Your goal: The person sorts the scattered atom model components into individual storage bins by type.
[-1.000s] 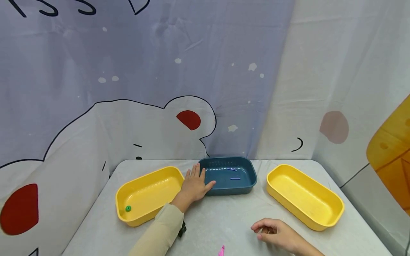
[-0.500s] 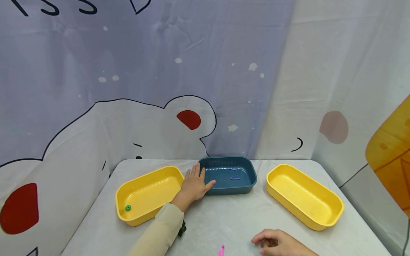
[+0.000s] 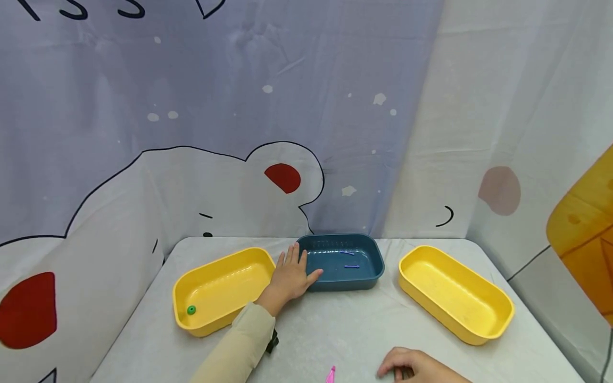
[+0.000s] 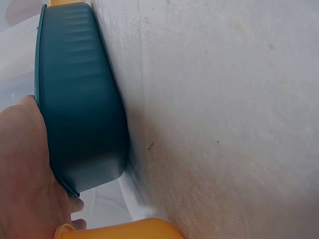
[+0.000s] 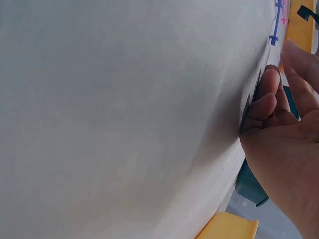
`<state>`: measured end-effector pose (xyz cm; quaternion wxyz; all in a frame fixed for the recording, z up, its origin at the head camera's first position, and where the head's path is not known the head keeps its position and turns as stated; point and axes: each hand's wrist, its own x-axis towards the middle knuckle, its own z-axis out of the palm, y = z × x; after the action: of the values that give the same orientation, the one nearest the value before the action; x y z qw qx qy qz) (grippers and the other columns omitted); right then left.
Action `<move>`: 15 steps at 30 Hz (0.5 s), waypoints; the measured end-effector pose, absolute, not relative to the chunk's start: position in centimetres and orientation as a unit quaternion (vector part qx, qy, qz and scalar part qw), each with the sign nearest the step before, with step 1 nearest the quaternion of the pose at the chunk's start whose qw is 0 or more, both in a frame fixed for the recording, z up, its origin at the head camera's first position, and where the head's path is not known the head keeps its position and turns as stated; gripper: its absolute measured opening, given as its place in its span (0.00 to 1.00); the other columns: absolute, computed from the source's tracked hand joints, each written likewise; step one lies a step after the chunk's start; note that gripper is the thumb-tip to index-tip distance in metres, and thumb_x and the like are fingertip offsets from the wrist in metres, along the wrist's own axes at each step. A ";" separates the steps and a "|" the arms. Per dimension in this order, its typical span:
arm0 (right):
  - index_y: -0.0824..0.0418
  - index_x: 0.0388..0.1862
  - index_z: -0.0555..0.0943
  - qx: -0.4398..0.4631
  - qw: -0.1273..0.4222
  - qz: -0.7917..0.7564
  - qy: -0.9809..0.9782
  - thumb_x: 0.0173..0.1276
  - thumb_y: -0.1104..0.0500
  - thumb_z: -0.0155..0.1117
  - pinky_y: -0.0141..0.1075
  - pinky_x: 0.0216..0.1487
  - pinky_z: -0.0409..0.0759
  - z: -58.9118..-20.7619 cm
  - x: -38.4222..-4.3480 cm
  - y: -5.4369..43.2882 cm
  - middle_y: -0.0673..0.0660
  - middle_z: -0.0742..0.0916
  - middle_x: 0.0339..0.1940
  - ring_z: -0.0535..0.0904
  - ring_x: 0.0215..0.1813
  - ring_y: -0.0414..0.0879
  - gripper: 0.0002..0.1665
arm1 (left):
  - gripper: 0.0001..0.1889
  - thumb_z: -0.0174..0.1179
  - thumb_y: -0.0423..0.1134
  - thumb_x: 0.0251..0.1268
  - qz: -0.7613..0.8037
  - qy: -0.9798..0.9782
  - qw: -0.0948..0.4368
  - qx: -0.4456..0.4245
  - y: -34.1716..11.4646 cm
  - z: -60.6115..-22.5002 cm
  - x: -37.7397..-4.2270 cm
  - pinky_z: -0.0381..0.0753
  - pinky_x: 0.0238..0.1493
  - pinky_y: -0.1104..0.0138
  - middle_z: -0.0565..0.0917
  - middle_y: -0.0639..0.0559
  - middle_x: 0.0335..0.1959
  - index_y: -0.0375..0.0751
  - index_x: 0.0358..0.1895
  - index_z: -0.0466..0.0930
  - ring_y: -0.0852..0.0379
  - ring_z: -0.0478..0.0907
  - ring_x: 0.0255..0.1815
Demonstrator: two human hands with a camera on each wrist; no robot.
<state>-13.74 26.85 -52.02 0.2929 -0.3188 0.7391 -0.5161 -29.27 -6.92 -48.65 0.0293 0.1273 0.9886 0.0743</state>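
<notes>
My left hand [image 3: 289, 274] lies with straight, spread fingers over the left end of the dark blue tray [image 3: 340, 284]. In the left wrist view that hand [image 4: 25, 169] touches the tray's rim [image 4: 42, 114]. Two small purple rods [image 3: 351, 266] lie inside the tray. My right hand [image 3: 414, 365] is low over the table's near part, its fingers loosely curled, with nothing seen in them. In the right wrist view, a blue-purple stick with small crosspieces [image 5: 277, 25] lies beyond the fingertips. A small pink piece [image 3: 331, 375] lies left of the right hand, cut by the frame's bottom edge.
A yellow tray [image 3: 225, 318] with a small green bead [image 3: 191, 309] stands to the left. Another yellow tray [image 3: 457, 324] stands at the right. The white-covered table [image 3: 325, 324] meets a printed curtain [image 3: 354, 133] at the back.
My right hand has moved down toward the near side of the table. The left hand and the trays have stayed in place.
</notes>
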 end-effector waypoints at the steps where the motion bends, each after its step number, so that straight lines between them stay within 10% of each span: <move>1: 0.62 0.53 0.85 -0.332 0.287 -0.510 0.740 0.71 0.65 0.62 0.26 0.39 0.76 -52.1 -13.8 26.8 0.53 0.84 0.46 0.77 0.40 0.34 0.13 | 0.48 0.33 0.74 0.73 0.073 0.989 0.030 0.127 -6.9 -48.6 -29.3 0.41 0.81 0.48 0.43 0.40 0.84 0.40 0.82 0.51 0.44 0.41 0.84; 15: 0.58 0.46 0.87 -0.376 0.243 -0.464 0.764 0.69 0.61 0.67 0.27 0.37 0.79 -52.4 -13.8 26.2 0.47 0.80 0.43 0.75 0.40 0.31 0.09 | 0.47 0.35 0.73 0.74 0.078 0.988 0.032 0.125 -6.9 -48.5 -29.2 0.42 0.81 0.47 0.44 0.40 0.84 0.40 0.82 0.51 0.44 0.41 0.84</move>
<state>-13.83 26.15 -52.37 0.2431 -0.3763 0.7642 -0.4640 -29.24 -6.87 -48.53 0.0321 0.1254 0.9885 0.0782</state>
